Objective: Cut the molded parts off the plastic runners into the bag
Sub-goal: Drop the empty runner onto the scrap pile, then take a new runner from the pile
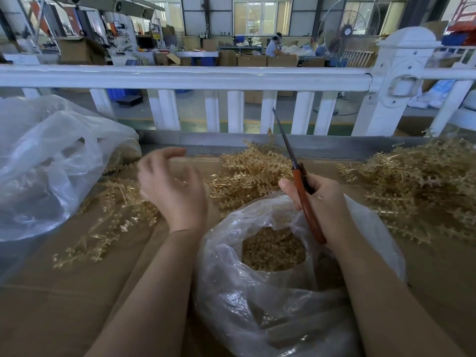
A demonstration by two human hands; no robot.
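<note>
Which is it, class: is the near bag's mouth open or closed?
Open. The near bag gapes upward, and cut parts show through its mouth.

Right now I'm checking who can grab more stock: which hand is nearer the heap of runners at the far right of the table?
Right. The right hand, gripping the scissors, is just left of that heap; the left hand hovers farther left, beyond the bag.

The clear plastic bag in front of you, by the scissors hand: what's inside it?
The clear plastic bag holds a heap of small tan molded plastic parts, seen through its open mouth. Crinkled film hides the heap's depth and anything beneath it.
</note>
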